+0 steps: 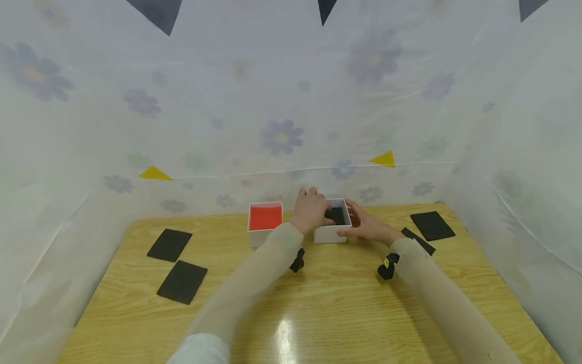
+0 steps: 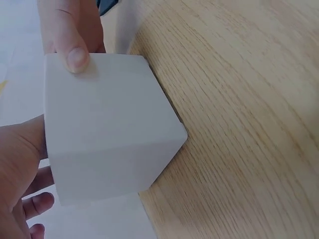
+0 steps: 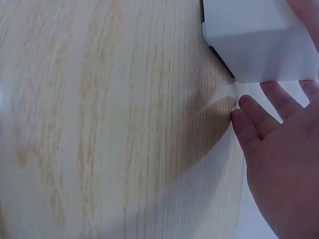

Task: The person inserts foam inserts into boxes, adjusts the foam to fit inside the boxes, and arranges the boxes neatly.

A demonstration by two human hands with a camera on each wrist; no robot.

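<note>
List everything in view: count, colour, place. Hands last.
White square cardboard box with black inside: 1, white, back centre of table, between both hands.
White square box with red inside: 1, white and red, just left of the first box.
Black flat rectangular cards: 4, black; two at table left, two at table right, one of those partly hidden by the right forearm.
Light wooden table: 1, pale wood grain.
Floral translucent sheet: white with purple flowers, around the table.
Yellow triangles: 2, on the sheet.
Left hand: on the box's left side.
Right hand: against its right side.

White box (image 1: 331, 233), red-lined box (image 1: 265, 218), black cards (image 1: 182, 281), flowered backdrop (image 1: 282, 136).
</note>
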